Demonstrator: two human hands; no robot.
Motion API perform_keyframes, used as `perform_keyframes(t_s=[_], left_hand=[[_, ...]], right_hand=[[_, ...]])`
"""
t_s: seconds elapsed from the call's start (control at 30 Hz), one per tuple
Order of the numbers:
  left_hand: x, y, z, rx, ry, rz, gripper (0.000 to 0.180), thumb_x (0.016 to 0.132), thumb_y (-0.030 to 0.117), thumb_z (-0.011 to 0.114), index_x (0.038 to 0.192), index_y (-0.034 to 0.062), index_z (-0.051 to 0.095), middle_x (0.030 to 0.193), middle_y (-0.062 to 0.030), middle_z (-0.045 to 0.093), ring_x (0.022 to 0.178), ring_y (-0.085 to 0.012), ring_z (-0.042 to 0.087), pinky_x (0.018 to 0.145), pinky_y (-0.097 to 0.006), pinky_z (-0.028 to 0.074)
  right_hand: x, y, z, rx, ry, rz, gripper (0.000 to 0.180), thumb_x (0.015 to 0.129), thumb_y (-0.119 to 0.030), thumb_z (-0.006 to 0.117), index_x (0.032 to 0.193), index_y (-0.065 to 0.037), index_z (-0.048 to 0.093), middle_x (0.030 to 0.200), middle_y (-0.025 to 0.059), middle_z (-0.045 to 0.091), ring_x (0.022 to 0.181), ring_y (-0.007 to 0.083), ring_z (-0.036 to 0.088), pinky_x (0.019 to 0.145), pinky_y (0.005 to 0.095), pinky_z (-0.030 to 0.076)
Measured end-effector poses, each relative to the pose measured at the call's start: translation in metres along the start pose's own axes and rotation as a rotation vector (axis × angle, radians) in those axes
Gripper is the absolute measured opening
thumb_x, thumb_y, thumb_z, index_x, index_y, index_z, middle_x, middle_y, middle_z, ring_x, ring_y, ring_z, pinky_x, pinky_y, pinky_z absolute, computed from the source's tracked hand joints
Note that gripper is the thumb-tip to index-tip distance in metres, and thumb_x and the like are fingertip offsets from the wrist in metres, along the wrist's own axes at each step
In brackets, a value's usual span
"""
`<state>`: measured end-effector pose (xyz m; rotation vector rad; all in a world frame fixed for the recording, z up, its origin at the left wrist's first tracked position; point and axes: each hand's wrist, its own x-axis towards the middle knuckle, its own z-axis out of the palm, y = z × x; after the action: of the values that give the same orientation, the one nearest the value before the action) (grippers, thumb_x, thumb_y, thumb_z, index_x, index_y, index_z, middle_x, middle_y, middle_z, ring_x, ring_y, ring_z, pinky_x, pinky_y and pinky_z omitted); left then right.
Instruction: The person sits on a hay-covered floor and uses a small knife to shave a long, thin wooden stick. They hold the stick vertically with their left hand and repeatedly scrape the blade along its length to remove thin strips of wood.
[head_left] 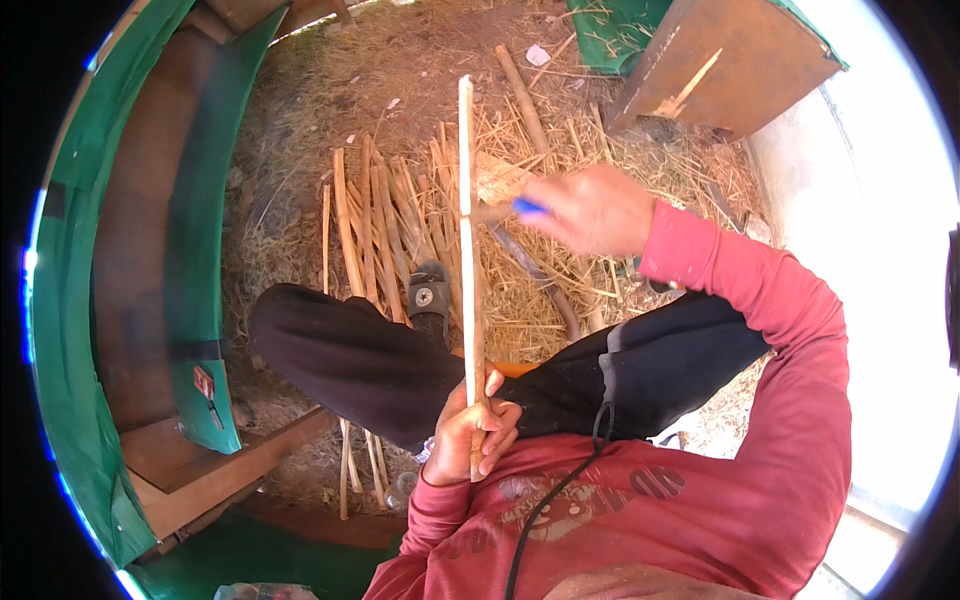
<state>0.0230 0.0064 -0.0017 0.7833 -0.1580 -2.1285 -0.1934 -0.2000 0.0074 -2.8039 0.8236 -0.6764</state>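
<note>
Floor (420, 60): earth strewn with straw and shavings, densest toward the middle. A green-edged wooden structure (150, 210) borders its left edge; a white wall (870, 180) borders its right edge. A wooden box (735, 70) with a pale gouge on its face stands near the floor's far right corner. The person sits cross-legged at the near edge, in dark trousers (350, 355) and a red top (700, 500). A loose row of cut sticks (383, 225) lies left of the floor's middle, roughly side by side. The long pale stick (467, 290) is held above the floor, lower end at the torso, upper end pointing toward the far edge. A thicker branch (523, 100) lies toward the far edge. The right hand (597, 210), blurred, is closed around a blue-handled tool (530, 206), whose brownish working part meets the stick's right side; its exact type cannot be determined. The left hand (472, 430) is wrapped around the stick near its lower end. A grey sandal (428, 293) is beside the row. A whitish scrap (537, 55) lies near the far edge.
</note>
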Motion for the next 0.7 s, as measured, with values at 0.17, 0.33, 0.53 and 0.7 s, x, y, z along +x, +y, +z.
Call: perform_keyframes(t_s=[0.17,0.33,0.53,0.7], left_hand=[[0.001,-0.004,0.014,0.137,0.073,-0.026,0.032,0.068,-0.006,0.042,0.093,0.0093,0.029,0.055,-0.0058,0.033,0.033,-0.013,0.028,0.024,-0.024,0.029],[-0.003,-0.013,0.025,0.197,0.106,-0.051,0.031,0.069,-0.008,0.041,0.092,0.0075,0.029,0.061,-0.0042,0.033,0.036,-0.0125,0.031,0.025,-0.023,0.03],[-0.009,-0.021,0.02,0.205,0.044,-0.103,0.031,0.07,-0.009,0.042,0.094,0.0075,0.031,0.066,-0.0035,0.034,0.039,-0.0114,0.033,0.028,-0.022,0.03],[0.003,-0.014,0.025,0.247,0.137,-0.012,0.032,0.07,-0.008,0.039,0.096,0.0083,0.031,0.058,-0.0041,0.033,0.034,-0.0112,0.029,0.027,-0.022,0.027]], right_hand=[[-0.009,-0.024,0.0,-0.035,-0.22,-0.133,0.019,0.09,-0.029,0.059,0.097,-0.012,0.052,0.06,0.0082,0.051,0.044,0.0292,0.055,0.039,0.0403,0.043],[-0.01,0.03,0.015,-0.193,-0.137,0.077,0.018,0.094,-0.028,0.052,0.103,-0.014,0.046,0.048,0.0069,0.044,0.037,0.0285,0.05,0.034,0.041,0.041],[0.0,0.079,-0.007,-0.279,-0.065,0.313,0.021,0.098,-0.032,0.048,0.101,-0.012,0.045,0.046,0.0028,0.037,0.032,0.0195,0.043,0.028,0.034,0.035],[-0.009,0.024,0.002,-0.12,-0.132,-0.133,0.023,0.095,-0.033,0.052,0.095,-0.011,0.047,0.055,0.006,0.047,0.035,0.019,0.047,0.029,0.0342,0.035]])
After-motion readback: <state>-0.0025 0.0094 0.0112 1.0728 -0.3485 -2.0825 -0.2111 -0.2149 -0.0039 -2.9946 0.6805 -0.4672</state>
